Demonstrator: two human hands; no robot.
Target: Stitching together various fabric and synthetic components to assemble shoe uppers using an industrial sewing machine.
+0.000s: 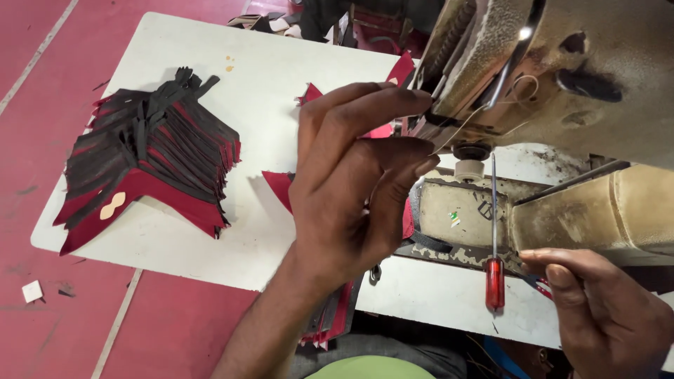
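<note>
My left hand (351,182) is raised in front of the worn sewing machine (562,77), fingertips pinched at the needle area where a thin pale thread (460,126) runs. It covers most of a red and black cut piece (279,187) lying under the machine head. My right hand (604,316) rests at the lower right by the machine's cylinder bed (597,210), fingers closed on a small dark and red strip (537,283). A screwdriver with a red handle (495,281) stands just left of it.
A stack of red and black cut pieces (147,158) sits on the white table (267,77) at the left. More pieces hang at the table's front edge (330,319). The floor (42,91) is red with pale lines and small scraps.
</note>
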